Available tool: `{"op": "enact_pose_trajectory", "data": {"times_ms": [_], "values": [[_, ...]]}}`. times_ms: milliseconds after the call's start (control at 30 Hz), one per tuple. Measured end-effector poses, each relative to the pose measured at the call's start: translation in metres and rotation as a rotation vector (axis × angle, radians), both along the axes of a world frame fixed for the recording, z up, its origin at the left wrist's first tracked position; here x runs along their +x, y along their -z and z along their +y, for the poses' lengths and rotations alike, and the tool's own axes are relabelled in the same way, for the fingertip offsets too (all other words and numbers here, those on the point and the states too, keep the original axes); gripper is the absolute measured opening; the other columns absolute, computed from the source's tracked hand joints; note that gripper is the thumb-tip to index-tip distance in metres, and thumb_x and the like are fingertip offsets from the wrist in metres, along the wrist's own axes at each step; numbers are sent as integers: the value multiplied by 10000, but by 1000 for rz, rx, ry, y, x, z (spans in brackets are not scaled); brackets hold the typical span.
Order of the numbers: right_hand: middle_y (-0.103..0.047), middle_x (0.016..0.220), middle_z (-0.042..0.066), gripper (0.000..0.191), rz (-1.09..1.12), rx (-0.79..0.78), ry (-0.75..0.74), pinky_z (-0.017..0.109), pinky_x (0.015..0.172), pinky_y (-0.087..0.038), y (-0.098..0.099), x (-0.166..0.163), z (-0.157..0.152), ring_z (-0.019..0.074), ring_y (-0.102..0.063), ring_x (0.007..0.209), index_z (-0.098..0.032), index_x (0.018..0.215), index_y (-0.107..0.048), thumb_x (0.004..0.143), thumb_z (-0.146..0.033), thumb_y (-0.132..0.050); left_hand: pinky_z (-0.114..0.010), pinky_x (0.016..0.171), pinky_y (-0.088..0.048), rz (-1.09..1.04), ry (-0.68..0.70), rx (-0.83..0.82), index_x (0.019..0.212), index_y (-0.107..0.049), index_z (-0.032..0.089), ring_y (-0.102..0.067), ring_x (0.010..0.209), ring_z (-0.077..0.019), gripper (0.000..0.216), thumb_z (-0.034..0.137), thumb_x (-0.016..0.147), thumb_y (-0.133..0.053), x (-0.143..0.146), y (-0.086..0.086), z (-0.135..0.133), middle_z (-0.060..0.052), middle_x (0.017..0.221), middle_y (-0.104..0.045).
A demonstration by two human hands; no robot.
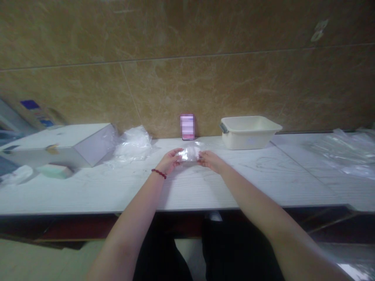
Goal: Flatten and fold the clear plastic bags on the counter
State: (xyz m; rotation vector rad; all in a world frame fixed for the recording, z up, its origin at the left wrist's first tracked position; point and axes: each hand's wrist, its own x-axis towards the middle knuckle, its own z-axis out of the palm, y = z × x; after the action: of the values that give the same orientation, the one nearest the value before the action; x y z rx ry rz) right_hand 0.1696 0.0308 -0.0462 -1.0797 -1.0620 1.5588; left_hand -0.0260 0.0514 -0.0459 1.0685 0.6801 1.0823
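A small clear plastic packet, shiny and crinkled, is held between my two hands just above the white wood-grain table. My left hand grips its left end, fingers closed on the film; a dark red bead bracelet circles that wrist. At the opposite end, my right hand pinches the packet's right edge. Whatever the packet contains is too blurred to name. Directly behind it a phone leans upright against the wall, its screen pixelated.
Left of my hands lie crumpled clear plastic bags, beside a white box and a pale green block. A cream plastic basin stands right of the phone. More clear plastic bags are spread at the far right. A tiled wall bounds the table's back.
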Motion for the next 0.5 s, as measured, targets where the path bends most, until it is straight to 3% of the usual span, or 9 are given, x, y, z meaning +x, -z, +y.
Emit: {"op": "enact_pose_trajectory", "data": {"times_ms": [200, 500], "values": [[-559, 646, 10, 26, -8, -33, -65, 163, 564, -430, 1, 1, -2, 54, -515, 573, -129, 676, -542, 687, -147, -557, -275, 654, -483, -20, 15, 21, 871, -581, 168, -553, 707, -112, 322, 40, 578, -614, -1, 1, 1, -28, 895, -570], [-489, 527, -23, 95, -72, -66, -117, 143, 436, -365, 1, 2, -2, 33, -436, 452, -129, 640, -535, 661, -209, -582, -343, 711, -475, -53, 31, 3, 889, -567, 173, -550, 756, -132, 274, 99, 627, -603, -2, -3, -3, -24, 851, -575]]}}
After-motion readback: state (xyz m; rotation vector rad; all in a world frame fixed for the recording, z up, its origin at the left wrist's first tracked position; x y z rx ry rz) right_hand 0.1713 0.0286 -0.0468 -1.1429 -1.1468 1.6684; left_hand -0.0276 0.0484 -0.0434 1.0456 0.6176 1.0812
